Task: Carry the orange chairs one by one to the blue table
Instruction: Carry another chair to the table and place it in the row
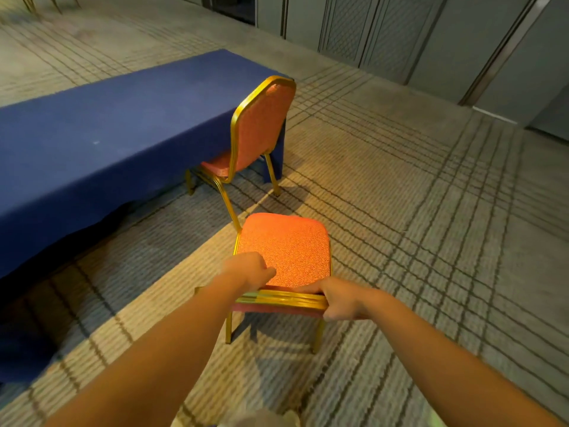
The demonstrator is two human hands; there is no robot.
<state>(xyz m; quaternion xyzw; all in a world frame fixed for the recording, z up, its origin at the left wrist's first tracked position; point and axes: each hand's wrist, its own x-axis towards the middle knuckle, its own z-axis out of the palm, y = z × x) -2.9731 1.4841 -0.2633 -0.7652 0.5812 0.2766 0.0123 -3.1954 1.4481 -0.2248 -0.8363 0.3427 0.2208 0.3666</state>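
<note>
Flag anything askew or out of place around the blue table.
The parked orange chair looks slightly turned against the blue table, near its far corner, rather than square to the long edge. Beside it the cloth hem arches up unevenly. Nothing looks spilled or damaged.

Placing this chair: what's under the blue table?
The seat of one orange chair sits partly under the blue table; anything deeper is hidden by its hanging cloth.

A banquet or conference hall: patterned carpet [400,241], grey folding partition panels [385,35] along the far side, a long table [92,134] draped to the floor in blue cloth, a gold-framed orange chair [261,127] at its far corner, a second chair [286,251] nearby.
</note>
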